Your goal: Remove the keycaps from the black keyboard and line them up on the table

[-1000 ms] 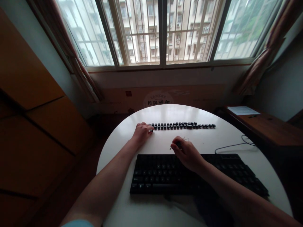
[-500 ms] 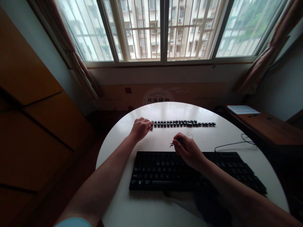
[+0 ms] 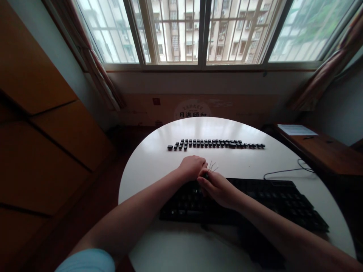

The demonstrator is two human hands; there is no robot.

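Observation:
A black keyboard (image 3: 272, 200) lies on the white round table (image 3: 144, 166), partly covered by my hands and forearms. Closed around a wire keycap puller (image 3: 212, 166) is my right hand (image 3: 218, 187), held over the keyboard's back edge with the thin wires poking out on top. My left hand (image 3: 193, 166) meets it there, fingers curled in and touching or almost touching the right fingertips; what it grips is hidden. Beyond both hands, loose black keycaps (image 3: 210, 143) stand in rows across the table.
The keyboard's cable (image 3: 283, 172) curls off to the right. At the right stands a brown wooden desk (image 3: 334, 147) with a white sheet of paper (image 3: 297, 130) on it. A wooden cabinet (image 3: 34, 151) is on the left, and a barred window (image 3: 176, 32) is ahead.
My left hand has left the far-left keycaps and come back right to my right hand. More keycaps show at the row's left end. The view has shifted slightly.

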